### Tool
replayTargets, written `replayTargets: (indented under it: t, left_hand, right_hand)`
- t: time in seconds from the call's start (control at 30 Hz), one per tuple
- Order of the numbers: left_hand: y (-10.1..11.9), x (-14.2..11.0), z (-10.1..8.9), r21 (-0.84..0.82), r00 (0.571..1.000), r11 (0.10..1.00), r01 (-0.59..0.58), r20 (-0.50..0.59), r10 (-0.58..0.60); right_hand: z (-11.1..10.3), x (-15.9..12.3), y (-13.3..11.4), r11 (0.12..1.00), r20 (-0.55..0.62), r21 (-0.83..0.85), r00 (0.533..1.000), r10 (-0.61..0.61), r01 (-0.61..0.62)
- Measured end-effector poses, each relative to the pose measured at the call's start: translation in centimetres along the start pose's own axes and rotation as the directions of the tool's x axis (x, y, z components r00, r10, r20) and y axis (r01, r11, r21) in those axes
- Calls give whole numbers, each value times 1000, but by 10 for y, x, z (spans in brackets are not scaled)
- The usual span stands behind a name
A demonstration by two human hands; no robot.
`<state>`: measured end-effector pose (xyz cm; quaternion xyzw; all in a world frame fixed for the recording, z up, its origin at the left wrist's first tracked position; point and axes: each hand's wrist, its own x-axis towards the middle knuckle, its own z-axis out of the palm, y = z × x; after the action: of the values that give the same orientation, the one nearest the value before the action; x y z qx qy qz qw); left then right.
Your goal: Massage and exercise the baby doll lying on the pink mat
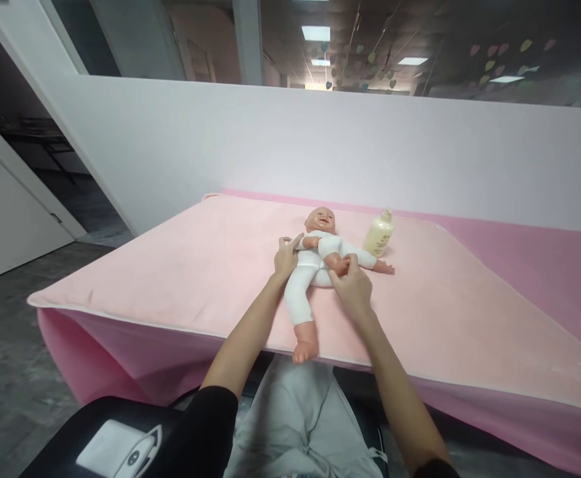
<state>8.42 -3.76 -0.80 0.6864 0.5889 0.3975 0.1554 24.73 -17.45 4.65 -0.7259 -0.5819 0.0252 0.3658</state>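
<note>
A baby doll [299, 292] with a white cloth body and bare plastic head, hands and feet lies on its back, head away from me. One of its legs stretches toward me, its foot at the table edge. The other leg is bent up over the belly. My right hand [354, 285] has its fingers closed around the foot of that bent leg. At the doll's left side in the picture, my left hand [287, 257] grips by its arm, thumb against the sleeve. Beyond my right hand stands a pale yellow pump bottle [378, 234], close to the doll's outstretched arm.
A light pink blanket [180, 265] covers the table over a darker pink cloth [534, 272]. Behind it rises a white wall [290, 146] with windows above. A black chair seat or bag at lower left bears a white device [115, 448].
</note>
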Motion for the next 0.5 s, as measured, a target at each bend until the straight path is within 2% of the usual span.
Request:
replayTargets:
  t: [0.07,0.13,0.2,0.37,0.5]
  left_hand:
    - [1,-1,-1,-7,1000,1000,-3,31,3]
    - [-2,1,0,-78,999,996,38,13,-37]
    - [-7,5,4,-162,996,984,72,-32,-79]
    - [-19,15,14,-278,962,940,199,-125,-241]
    - [-22,17,18,-325,942,918,227,-168,-292]
  right_hand:
    - [2,5,-2,1000,45,4,999,-5,5]
    - [-2,-7,1,1000,62,15,998,-15,15]
    - [-13,-32,10,1000,58,10,998,-4,4]
    - [-41,-107,44,991,45,-76,992,116,-112]
    - [-53,-139,62,974,121,-164,977,175,-155]
